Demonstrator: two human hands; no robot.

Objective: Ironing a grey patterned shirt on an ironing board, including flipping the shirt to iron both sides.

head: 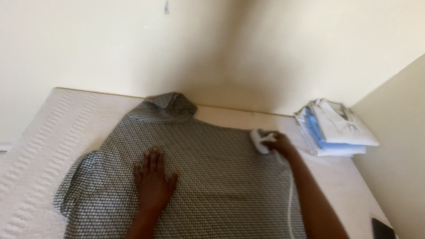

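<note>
- While the patterned shirt (212, 177) lies spread on the mattress (40, 146), the left hand (152, 181) presses it flat, fingers apart.
- At 3 o'clock, the right hand (279, 145) has its grip closed on a small iron (260, 139); lingering there could scorch the cloth.
- Its cord (291, 199) might snag the shirt's edge.

Home bedroom, bare mattress (40, 146) (quilted), folded shirts (336, 128), cream walls (88, 44)

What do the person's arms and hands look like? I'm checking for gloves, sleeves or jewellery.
Both forearms are bare, with no sleeve in view. The left hand and right hand wear no gloves; no ring, watch or bracelet shows, though the picture is soft.
</note>
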